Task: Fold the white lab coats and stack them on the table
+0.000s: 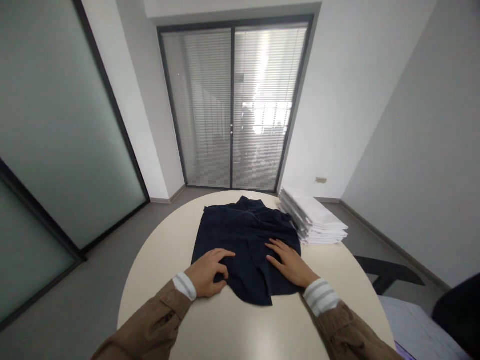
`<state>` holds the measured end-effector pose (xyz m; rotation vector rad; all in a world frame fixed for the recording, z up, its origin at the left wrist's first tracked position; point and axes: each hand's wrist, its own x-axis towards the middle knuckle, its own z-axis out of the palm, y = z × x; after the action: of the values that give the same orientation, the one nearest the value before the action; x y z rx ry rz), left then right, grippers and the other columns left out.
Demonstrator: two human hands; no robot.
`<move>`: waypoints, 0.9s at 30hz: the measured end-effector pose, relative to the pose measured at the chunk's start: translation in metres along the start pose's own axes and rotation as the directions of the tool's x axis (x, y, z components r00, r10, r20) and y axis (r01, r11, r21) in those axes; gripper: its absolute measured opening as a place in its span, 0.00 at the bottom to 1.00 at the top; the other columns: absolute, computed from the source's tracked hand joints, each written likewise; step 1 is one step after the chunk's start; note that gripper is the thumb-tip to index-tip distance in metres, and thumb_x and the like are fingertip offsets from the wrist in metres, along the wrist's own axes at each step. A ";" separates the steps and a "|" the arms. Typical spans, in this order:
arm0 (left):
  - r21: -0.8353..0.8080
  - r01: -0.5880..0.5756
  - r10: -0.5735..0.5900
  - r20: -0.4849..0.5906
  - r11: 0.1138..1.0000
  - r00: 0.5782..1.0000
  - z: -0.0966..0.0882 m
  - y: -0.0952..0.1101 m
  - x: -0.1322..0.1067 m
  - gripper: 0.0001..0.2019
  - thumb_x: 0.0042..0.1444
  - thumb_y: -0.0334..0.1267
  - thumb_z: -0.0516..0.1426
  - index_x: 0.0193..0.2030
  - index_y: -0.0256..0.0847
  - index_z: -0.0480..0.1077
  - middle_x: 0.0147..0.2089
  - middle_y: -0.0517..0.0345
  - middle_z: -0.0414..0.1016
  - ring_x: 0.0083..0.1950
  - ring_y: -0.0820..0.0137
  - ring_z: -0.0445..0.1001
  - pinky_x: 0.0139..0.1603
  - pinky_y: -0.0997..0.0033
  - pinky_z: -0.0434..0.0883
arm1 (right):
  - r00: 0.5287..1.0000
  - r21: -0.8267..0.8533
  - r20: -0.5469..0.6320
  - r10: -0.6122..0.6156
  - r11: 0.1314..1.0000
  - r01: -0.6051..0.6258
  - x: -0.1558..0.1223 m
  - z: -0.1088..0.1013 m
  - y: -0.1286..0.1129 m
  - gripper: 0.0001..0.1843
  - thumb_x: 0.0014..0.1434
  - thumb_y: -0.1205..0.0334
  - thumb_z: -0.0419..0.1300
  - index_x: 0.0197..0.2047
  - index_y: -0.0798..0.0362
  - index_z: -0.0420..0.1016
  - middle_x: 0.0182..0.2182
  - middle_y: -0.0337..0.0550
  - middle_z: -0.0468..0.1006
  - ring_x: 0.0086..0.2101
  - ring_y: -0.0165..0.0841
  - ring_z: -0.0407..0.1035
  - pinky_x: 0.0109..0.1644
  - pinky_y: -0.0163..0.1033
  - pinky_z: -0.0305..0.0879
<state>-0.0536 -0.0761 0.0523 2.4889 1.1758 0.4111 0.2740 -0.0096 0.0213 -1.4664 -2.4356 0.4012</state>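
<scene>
A dark navy garment (pixel 240 232) lies partly folded on a round cream table (pixel 157 280). My left hand (pixel 208 272) rests on its near left part, index finger stretched out and the other fingers curled loosely on the cloth. My right hand (pixel 288 262) lies flat on the near right part with its fingers extended. Neither hand grips the fabric. Both arms wear brown sleeves with striped cuffs.
A stack of folded white cloths (pixel 315 217) sits at the table's far right edge. Beyond are glass doors with blinds (pixel 232 110), a frosted glass wall (pixel 56 140) on the left, and a dark object (pixel 459 312) at the lower right.
</scene>
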 end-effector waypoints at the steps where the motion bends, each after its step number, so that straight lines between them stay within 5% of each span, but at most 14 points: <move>1: -0.030 0.007 -0.007 0.027 1.000 1.000 -0.003 0.002 -0.002 0.03 0.46 0.32 0.64 0.30 0.44 0.77 0.67 0.56 0.67 0.68 0.57 0.64 0.69 0.58 0.59 | 1.000 -0.013 0.004 0.002 1.000 -0.002 -0.002 -0.002 -0.002 0.31 0.69 0.42 0.48 0.68 0.48 0.66 0.69 0.47 0.61 0.69 0.43 0.51 0.71 0.52 0.49; 4: -0.121 0.100 -0.082 0.141 0.988 0.987 -0.014 0.010 -0.007 0.03 0.43 0.33 0.64 0.23 0.43 0.74 0.61 0.58 0.73 0.61 0.59 0.71 0.60 0.64 0.68 | 0.999 -0.078 0.033 0.006 0.997 -0.004 -0.010 -0.015 -0.017 0.31 0.66 0.41 0.53 0.66 0.47 0.69 0.67 0.50 0.65 0.65 0.48 0.57 0.67 0.56 0.53; 7: -0.086 0.211 -0.191 0.193 0.974 0.962 -0.028 0.018 -0.006 0.12 0.52 0.42 0.61 0.20 0.43 0.72 0.49 0.57 0.80 0.49 0.61 0.78 0.51 0.65 0.71 | 0.995 -0.147 0.095 -0.008 0.989 0.022 -0.021 -0.029 -0.037 0.34 0.61 0.39 0.59 0.65 0.46 0.71 0.63 0.52 0.70 0.61 0.51 0.63 0.64 0.58 0.57; 11: 0.065 0.313 -0.320 0.191 0.947 0.928 -0.038 0.024 0.007 0.14 0.58 0.51 0.57 0.36 0.44 0.78 0.34 0.55 0.81 0.37 0.60 0.79 0.40 0.64 0.72 | 0.980 -0.195 0.195 -0.032 0.978 0.071 -0.035 -0.041 -0.063 0.41 0.52 0.36 0.67 0.63 0.50 0.73 0.58 0.57 0.74 0.56 0.55 0.68 0.60 0.58 0.62; 16: 0.183 0.273 -0.309 0.216 0.945 0.926 -0.029 0.026 0.025 0.24 0.51 0.46 0.65 0.56 0.44 0.76 0.53 0.45 0.78 0.52 0.50 0.78 0.54 0.55 0.72 | 0.968 -0.261 0.250 0.014 0.964 0.053 -0.043 -0.044 -0.090 0.17 0.59 0.57 0.66 0.51 0.52 0.80 0.46 0.54 0.80 0.45 0.48 0.76 0.49 0.46 0.70; 18: 0.204 0.241 -0.284 0.220 0.949 0.933 -0.021 0.027 0.031 0.31 0.50 0.47 0.66 0.63 0.46 0.71 0.65 0.41 0.69 0.63 0.45 0.70 0.61 0.49 0.68 | 0.964 -0.327 0.258 0.059 0.944 0.030 -0.046 -0.044 -0.102 0.12 0.64 0.67 0.57 0.48 0.53 0.80 0.43 0.54 0.80 0.43 0.46 0.78 0.44 0.43 0.70; 20: 0.207 0.232 -0.276 0.215 0.950 0.937 -0.012 0.028 0.035 0.42 0.51 0.50 0.65 0.72 0.50 0.58 0.75 0.42 0.52 0.73 0.40 0.55 0.67 0.41 0.61 | 0.957 -0.378 0.278 0.084 0.926 0.028 -0.049 -0.045 -0.114 0.18 0.66 0.73 0.49 0.47 0.54 0.79 0.44 0.55 0.80 0.40 0.44 0.79 0.40 0.41 0.70; 23: 0.212 0.274 -0.326 0.273 0.938 0.905 -0.003 0.030 0.036 0.46 0.55 0.58 0.60 0.76 0.57 0.44 0.79 0.47 0.35 0.76 0.37 0.38 0.67 0.29 0.52 | 0.941 -0.350 0.335 0.055 0.934 0.070 -0.056 -0.050 -0.124 0.20 0.65 0.75 0.47 0.46 0.54 0.80 0.46 0.55 0.79 0.38 0.42 0.79 0.38 0.40 0.70; 27: 0.215 0.271 -0.335 0.364 0.938 0.869 -0.007 0.032 0.026 0.47 0.50 0.62 0.63 0.74 0.57 0.50 0.78 0.43 0.38 0.75 0.34 0.40 0.67 0.31 0.53 | 0.896 -0.132 0.433 -0.097 0.977 0.170 -0.061 -0.064 -0.112 0.08 0.62 0.66 0.60 0.43 0.49 0.80 0.44 0.48 0.80 0.42 0.41 0.78 0.44 0.39 0.70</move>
<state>-0.0188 -0.0729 0.0752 2.2969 1.4309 -0.2729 0.2342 -0.1083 0.1162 -1.3764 -2.9608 0.5469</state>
